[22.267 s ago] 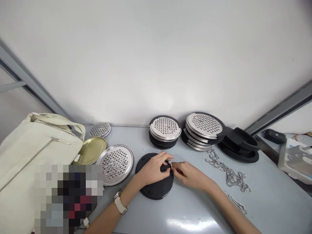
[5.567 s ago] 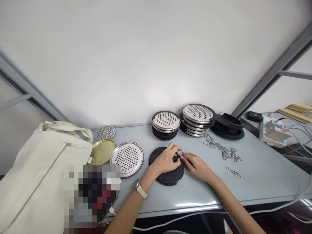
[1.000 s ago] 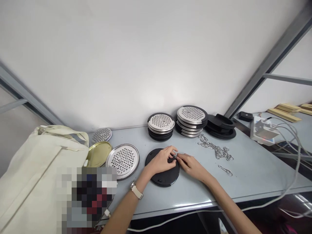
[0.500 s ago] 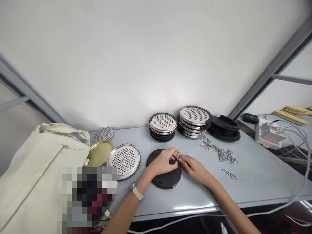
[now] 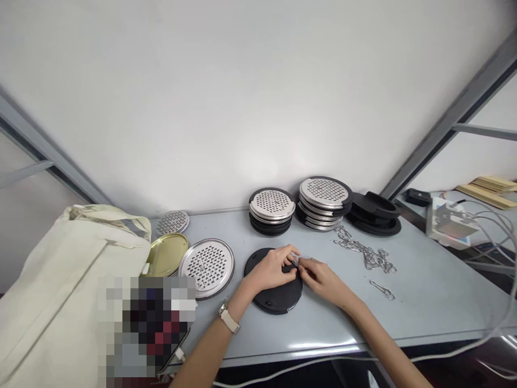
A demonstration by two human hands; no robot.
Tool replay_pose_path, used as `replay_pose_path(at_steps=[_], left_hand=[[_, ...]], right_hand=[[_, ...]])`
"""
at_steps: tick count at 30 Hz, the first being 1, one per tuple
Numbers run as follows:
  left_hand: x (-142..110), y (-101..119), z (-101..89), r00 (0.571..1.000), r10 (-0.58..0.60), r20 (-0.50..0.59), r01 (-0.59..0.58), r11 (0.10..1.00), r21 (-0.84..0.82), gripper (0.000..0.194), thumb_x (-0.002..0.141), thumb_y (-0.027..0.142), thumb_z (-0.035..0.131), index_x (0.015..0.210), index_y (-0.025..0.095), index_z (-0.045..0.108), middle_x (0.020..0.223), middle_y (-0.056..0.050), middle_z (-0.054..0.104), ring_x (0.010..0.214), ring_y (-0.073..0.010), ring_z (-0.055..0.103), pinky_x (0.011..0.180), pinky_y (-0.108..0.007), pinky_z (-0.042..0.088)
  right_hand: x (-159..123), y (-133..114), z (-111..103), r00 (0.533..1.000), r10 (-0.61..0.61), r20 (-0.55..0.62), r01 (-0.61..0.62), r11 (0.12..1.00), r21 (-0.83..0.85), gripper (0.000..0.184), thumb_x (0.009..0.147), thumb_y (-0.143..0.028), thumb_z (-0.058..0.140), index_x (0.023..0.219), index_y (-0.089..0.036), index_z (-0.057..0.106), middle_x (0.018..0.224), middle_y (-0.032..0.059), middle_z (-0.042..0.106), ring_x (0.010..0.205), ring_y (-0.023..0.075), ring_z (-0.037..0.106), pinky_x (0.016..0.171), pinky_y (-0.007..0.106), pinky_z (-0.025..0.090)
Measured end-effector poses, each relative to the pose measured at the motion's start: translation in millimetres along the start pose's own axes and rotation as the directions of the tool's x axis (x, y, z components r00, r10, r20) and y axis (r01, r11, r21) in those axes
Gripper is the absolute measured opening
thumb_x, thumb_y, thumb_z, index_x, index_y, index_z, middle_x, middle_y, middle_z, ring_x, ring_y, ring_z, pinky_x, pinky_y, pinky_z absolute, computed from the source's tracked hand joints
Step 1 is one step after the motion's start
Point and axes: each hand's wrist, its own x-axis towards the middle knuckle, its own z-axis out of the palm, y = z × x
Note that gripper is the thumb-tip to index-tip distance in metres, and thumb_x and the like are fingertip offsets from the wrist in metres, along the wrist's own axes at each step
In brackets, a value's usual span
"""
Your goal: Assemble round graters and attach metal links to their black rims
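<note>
A black round disc point(image 5: 278, 299) lies flat on the grey table, in front of me. My left hand point(image 5: 273, 269) rests over its upper part, fingers and thumb curled at the right edge. From the right, my right hand point(image 5: 321, 277) pinches a small metal clip point(image 5: 295, 263) at that same edge, its fingertips almost meeting those of the left. Most of the clip is hidden by the fingers. To the right lie a single wire clip point(image 5: 382, 290) and a loose pile of similar clips point(image 5: 365, 252).
Behind stand two stacks of perforated metal discs with black rims point(image 5: 272, 205) point(image 5: 326, 193), beside stacked black holders point(image 5: 374, 213). A perforated plate point(image 5: 207, 268) and a gold lid point(image 5: 167, 253) lie left, near a cream bag point(image 5: 52, 291). A power strip point(image 5: 450, 222) with cables sits right.
The view has shifted slightly, so everything sits a little further right. Both hands stay at the disc's edge; the small clip between the fingertips shows at a slightly different angle.
</note>
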Motion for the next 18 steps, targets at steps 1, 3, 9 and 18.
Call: replay_pose_path(at_steps=[1, 3, 9, 18], left_hand=[[0.2, -0.5, 0.3, 1.000, -0.001, 0.000, 0.001, 1.000, 0.001, 0.035, 0.072, 0.010, 0.056, 0.106, 0.020, 0.051, 0.094, -0.002, 0.061, 0.080, -0.0120, 0.059, 0.076, -0.023, 0.051], [0.3, -1.3, 0.7, 1.000, -0.002, 0.000, 0.002, 1.000, 0.002, 0.035, 0.072, 0.010, 0.056, 0.106, 0.020, 0.051, 0.094, -0.002, 0.061, 0.081, -0.0120, 0.060, 0.076, -0.023, 0.051], [0.0, -0.5, 0.2, 1.000, -0.011, 0.005, 0.011, 1.000, -0.006, 0.034, 0.073, 0.011, 0.056, 0.106, 0.020, 0.051, 0.094, -0.002, 0.062, 0.081, -0.0123, 0.060, 0.077, -0.024, 0.050], [0.2, 1.4, -0.1, 1.000, 0.005, 0.012, -0.005, 1.000, -0.021, 0.034, 0.072, 0.009, 0.056, 0.104, 0.020, 0.051, 0.097, -0.003, 0.061, 0.086, -0.0135, 0.059, 0.078, -0.024, 0.050]], right_hand=[[0.0, -0.3, -0.1, 1.000, -0.001, -0.002, 0.001, 1.000, -0.001, 0.025, 0.093, -0.026, 0.033, 0.071, -0.020, 0.045, 0.068, 0.0014, 0.054, 0.066, 0.0160, 0.050, 0.061, 0.026, 0.037], [-0.4, -0.1, 0.0, 1.000, -0.004, -0.003, 0.004, 1.000, 0.000, 0.024, 0.092, -0.024, 0.034, 0.071, -0.020, 0.044, 0.068, 0.0010, 0.053, 0.066, 0.0157, 0.050, 0.061, 0.026, 0.036], [-1.1, 1.4, 1.2, 1.000, -0.005, -0.001, 0.005, 1.000, 0.000, 0.023, 0.092, -0.024, 0.034, 0.070, -0.021, 0.041, 0.067, 0.0002, 0.051, 0.065, 0.0151, 0.047, 0.061, 0.027, 0.036], [-1.2, 1.3, 2.2, 1.000, -0.001, -0.002, 0.001, 1.000, 0.002, 0.021, 0.090, -0.022, 0.037, 0.069, -0.021, 0.039, 0.066, -0.0002, 0.050, 0.064, 0.0147, 0.046, 0.059, 0.026, 0.036]])
